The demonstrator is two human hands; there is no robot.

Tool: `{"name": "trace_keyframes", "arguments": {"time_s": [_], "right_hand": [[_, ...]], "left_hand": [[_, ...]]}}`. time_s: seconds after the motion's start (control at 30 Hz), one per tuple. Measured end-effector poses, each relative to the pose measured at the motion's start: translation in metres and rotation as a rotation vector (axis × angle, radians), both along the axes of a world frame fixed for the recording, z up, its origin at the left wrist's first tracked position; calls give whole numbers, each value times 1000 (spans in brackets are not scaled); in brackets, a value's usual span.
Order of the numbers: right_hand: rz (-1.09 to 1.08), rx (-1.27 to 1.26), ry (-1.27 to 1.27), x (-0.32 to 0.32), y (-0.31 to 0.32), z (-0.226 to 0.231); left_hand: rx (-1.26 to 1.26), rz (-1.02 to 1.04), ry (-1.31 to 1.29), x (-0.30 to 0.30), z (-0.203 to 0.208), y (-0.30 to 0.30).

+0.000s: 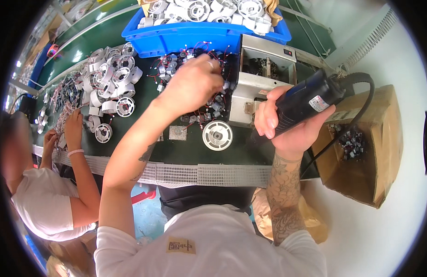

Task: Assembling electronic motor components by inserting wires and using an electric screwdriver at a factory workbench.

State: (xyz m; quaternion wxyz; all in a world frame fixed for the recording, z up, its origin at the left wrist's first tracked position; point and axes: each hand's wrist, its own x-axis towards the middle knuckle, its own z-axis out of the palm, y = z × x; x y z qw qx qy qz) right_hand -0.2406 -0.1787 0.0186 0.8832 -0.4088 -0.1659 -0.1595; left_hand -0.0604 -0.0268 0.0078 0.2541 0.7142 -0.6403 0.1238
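My right hand is wrapped round a black electric screwdriver, its tip pointing down and left over the green bench. My left hand reaches into a pile of small motors with red wires. Its fingers are curled, and the fingertips are hidden, so what they pinch cannot be made out. In front of me lies a round white plastic housing with a spoked face and a grey centre. A small square metal plate rests left of it.
A blue bin full of white housings stands at the back. A metal machine sits right of the motors; a cardboard box holding small parts is at far right. More white housings are heaped left, near a co-worker's hands.
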Motion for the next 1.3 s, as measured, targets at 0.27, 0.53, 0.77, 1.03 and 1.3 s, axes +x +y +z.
{"name": "trace_keyframes", "arguments": {"time_s": [0.27, 0.53, 0.77, 1.03, 1.3], "right_hand": [[-57, -65, -26, -3, -2, 10], [-137, -53, -169, -7, -6, 38], [-374, -180, -162, -8, -6, 36], [-425, -117, -121, -3, -3, 22], [-408, -230, -129, -5, -3, 23]], "left_hand": [[-63, 105, 593, -31, 40, 34], [-74, -1, 761, -80, 3, 44], [-161, 44, 608, -83, -13, 39], [-126, 106, 621, -80, -16, 36], [-82, 128, 711, -80, -19, 41]]}}
